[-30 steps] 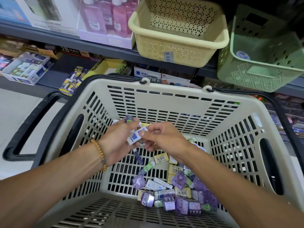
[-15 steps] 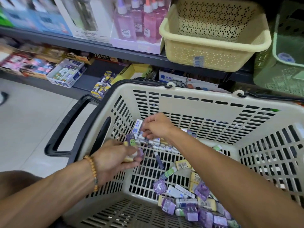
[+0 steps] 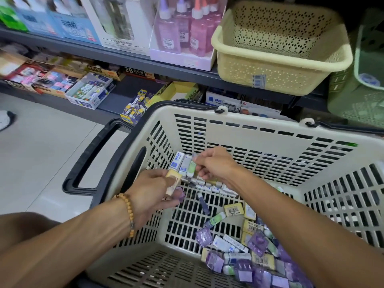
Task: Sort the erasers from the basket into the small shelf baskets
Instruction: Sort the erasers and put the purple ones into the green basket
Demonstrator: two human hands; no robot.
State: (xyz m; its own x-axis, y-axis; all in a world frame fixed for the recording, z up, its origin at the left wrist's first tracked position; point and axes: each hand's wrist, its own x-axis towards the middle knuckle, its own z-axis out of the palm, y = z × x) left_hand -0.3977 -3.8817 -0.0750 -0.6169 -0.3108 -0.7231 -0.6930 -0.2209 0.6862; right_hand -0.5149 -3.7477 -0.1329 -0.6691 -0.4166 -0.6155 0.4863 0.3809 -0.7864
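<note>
While half a second ago my hands were apart, my left hand [image 3: 153,190], gripping a yellow eraser [image 3: 172,179], now nears my right hand [image 3: 214,165], pinching a green one [image 3: 191,167], above the basket's [image 3: 259,121] far-left corner (shelf baskets [image 3: 278,65] still empty).

Erasers [image 3: 245,254] heaped in cream basket [image 3: 239,129]; yellow shelf basket [image 3: 278,65] empty.
</note>
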